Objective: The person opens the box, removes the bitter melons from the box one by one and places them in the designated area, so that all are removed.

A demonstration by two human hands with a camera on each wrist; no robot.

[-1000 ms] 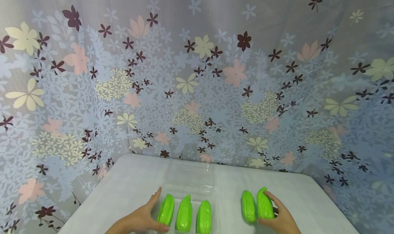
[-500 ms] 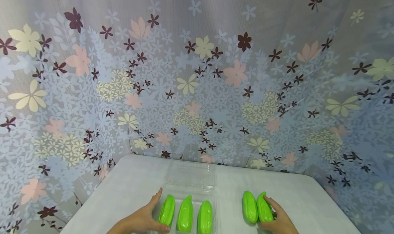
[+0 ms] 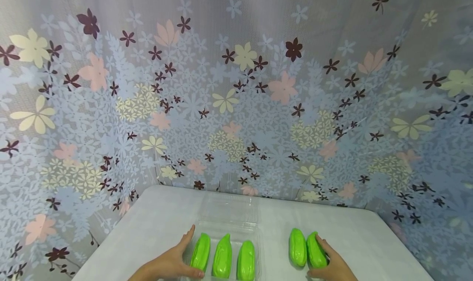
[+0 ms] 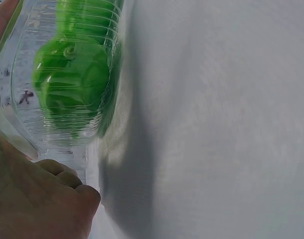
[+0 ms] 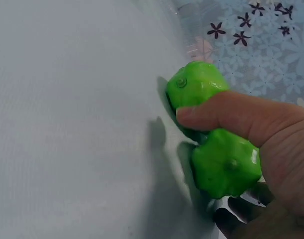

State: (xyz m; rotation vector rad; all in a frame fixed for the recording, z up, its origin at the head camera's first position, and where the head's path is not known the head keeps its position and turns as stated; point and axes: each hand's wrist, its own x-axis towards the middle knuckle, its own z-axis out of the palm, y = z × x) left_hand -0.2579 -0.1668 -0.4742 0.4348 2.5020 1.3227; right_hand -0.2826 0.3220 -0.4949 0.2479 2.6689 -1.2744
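Observation:
A clear plastic clamshell box (image 3: 260, 248) holds three glossy green bitter melons, a left one (image 3: 200, 252), a middle one (image 3: 222, 257) and a right one (image 3: 246, 260), side by side. My left hand (image 3: 169, 261) grips the box's left side, thumb along its near edge. Through the clear wall, a melon end (image 4: 72, 74) shows in the left wrist view. My right hand (image 3: 332, 265) holds another ridged bitter melon (image 5: 227, 162) between thumb and fingers, low over the table. Close on its left lies one more bitter melon (image 3: 297, 247); my thumb overlaps it in the right wrist view.
The box's transparent lid (image 3: 228, 209) lies folded back toward the far edge of the white-covered table (image 3: 162, 215). A flower-printed curtain (image 3: 236, 108) hangs right behind the table.
My right hand and its melon have shifted slightly left and toward me. The melon beside it has turned a little. My left hand and the box have stayed in place.

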